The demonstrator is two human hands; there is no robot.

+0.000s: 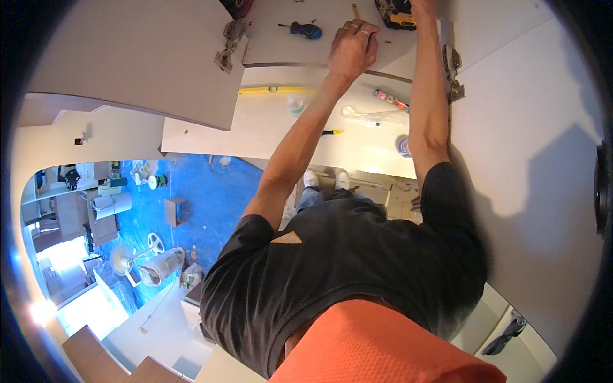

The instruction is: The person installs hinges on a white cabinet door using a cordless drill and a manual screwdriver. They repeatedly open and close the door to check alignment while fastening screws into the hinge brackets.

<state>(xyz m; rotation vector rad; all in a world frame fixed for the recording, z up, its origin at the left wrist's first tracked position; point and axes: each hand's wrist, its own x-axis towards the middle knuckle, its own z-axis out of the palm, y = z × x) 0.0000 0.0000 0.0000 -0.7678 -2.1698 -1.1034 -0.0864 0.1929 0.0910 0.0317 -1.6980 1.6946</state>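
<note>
My left hand (353,51) rests on the pale shelf (274,48) with its fingers curled. A thin yellow-orange pencil (356,11) sticks out past the fingers, which seem closed around it. Up at the top edge, my right hand (424,7) is cut off by the frame, so its fingers do not show. Beside it lies a black and yellow power tool (397,15), partly out of view. A blue and black screwdriver (305,30) lies left of my left hand, and a few small screws are scattered around.
Cabinet doors with metal hinges (230,46) stand open on both sides. Below the shelf, a white board carries a yellow level (271,90), a yellow-black knife (332,132), a plastic bag (373,116) and a round tub (403,146). Blue sheeting (211,198) covers the floor at left.
</note>
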